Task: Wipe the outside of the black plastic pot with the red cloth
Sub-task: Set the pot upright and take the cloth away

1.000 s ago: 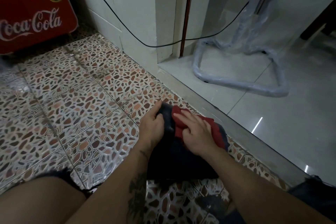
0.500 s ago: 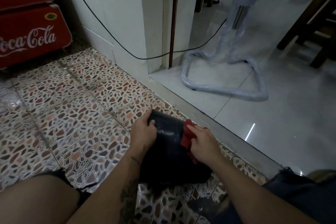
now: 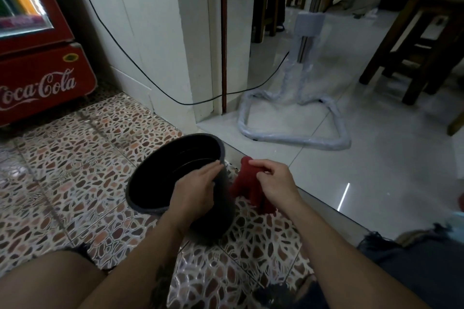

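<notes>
The round black plastic pot (image 3: 175, 173) sits tilted on the pebble-patterned tiled floor (image 3: 62, 170), near the floor's edge at the grey threshold strip (image 3: 324, 211). The left hand (image 3: 193, 190) has its fingers grasping the pot's rim. The right hand (image 3: 273, 180) pinches the crumpled red cloth (image 3: 248, 188) just beside the pot's wall. Open tiles lie to the left.

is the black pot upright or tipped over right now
Tipped. The black pot is tilted with its open mouth facing the camera, showing an empty inside, and the left hand grips its rim.
</notes>
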